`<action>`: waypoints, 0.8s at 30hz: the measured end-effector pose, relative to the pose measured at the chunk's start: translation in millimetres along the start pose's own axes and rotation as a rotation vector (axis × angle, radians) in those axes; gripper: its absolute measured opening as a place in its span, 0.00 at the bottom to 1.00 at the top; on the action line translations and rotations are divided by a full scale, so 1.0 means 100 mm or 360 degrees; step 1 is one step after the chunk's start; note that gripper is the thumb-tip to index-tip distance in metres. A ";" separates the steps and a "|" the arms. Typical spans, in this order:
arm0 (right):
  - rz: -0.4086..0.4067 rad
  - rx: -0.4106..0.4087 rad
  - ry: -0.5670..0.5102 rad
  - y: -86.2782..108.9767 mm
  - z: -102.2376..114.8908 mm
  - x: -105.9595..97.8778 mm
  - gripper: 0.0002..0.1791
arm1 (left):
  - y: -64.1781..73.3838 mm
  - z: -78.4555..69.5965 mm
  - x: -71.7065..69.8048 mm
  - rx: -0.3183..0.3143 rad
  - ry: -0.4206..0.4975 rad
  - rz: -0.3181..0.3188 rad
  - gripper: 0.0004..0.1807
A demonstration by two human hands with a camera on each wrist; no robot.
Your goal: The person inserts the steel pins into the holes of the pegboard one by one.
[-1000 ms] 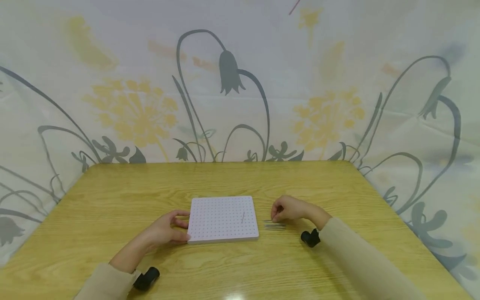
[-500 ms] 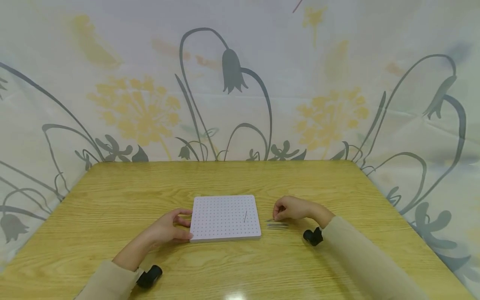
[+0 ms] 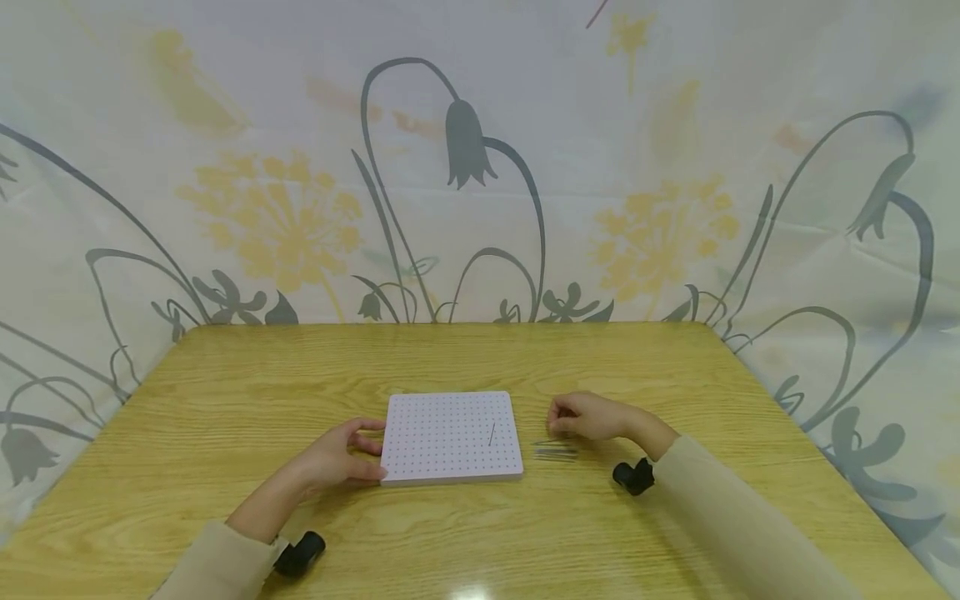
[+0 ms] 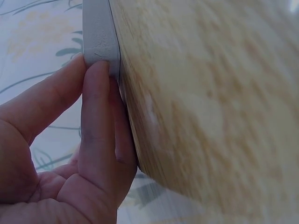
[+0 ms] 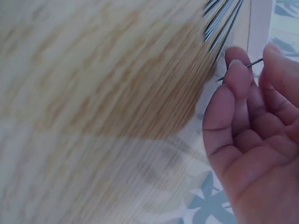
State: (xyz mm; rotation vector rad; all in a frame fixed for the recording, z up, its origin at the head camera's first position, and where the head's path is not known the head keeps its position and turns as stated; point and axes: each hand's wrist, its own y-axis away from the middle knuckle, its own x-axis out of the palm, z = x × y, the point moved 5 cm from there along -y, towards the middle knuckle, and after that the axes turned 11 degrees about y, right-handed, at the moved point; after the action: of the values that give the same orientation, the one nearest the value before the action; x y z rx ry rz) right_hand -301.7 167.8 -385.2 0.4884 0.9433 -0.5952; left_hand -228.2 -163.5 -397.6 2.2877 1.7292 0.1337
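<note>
A white board with rows of small holes (image 3: 442,437) lies flat on the table, and one thin pin (image 3: 492,434) stands up from its right part. My left hand (image 3: 341,454) holds the board's left side, the thumb at the near corner; the left wrist view has fingertips (image 4: 97,74) against its pale edge (image 4: 100,37). Right of the board, my right hand (image 3: 592,417) is just above several thin metal pins (image 3: 555,455). In the right wrist view it pinches one dark metal pin (image 5: 254,62) between thumb and fingers, which partly hide it.
The wood-grain table (image 3: 450,542) runs back to a flower-patterned cloth (image 3: 480,208). Black wrist cameras sit under both sleeves, the left camera (image 3: 300,554) and the right camera (image 3: 633,476) close above the tabletop.
The right hand has risen slightly off the loose pins and drawn a little to the right, pinching a pin. The left hand stays at the board; the head view has shifted slightly.
</note>
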 end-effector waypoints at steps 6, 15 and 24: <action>-0.0128 0.0013 -0.0115 0.01 -0.01 -0.05 0.02 | -0.01 0.00 0.00 0.0004 0.0012 0.0007 0.38; -0.0250 -0.0016 -0.0250 0.02 0.04 -0.09 0.03 | -0.01 0.00 0.01 0.0011 0.0034 0.0025 0.38; -0.0321 -0.0035 -0.0422 -0.03 0.15 -0.03 0.02 | 0.01 0.00 0.00 0.0007 0.0005 0.0020 0.38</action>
State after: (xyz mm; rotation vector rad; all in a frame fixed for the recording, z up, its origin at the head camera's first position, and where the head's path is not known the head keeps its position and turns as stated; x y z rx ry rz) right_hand -296.5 156.9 -375.9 0.2868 0.7498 -0.8100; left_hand -227.5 -163.6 -397.8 2.3028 1.7182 0.1362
